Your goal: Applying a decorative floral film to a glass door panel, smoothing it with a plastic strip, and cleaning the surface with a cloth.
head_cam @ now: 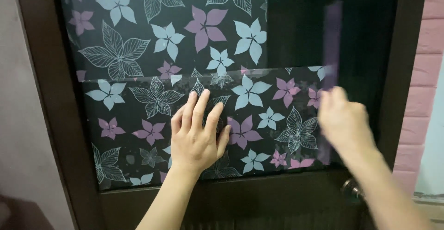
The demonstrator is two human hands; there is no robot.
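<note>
The right hand [344,123] and the purple strip [332,45] it grips are smeared by motion blur; the door knob [351,188] hides behind its wrist.

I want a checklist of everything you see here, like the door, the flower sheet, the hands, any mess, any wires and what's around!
Surface: dark brown door with a glass pane; a metal knob low on the right.
Job's things: flower sheet with purple and pale blue blooms covers most of the pane; a lower piece overlaps it; a bare dark strip is left at upper right. A blurred purple strip tool stands upright.
Clutter: nothing seen.
Grippers: left hand lies flat, fingers spread, on the lower piece; right hand, blurred, grips the purple tool.
Cables: nothing seen.
Surroundings: pink brick wall on the right, pale wall on the left.
</note>
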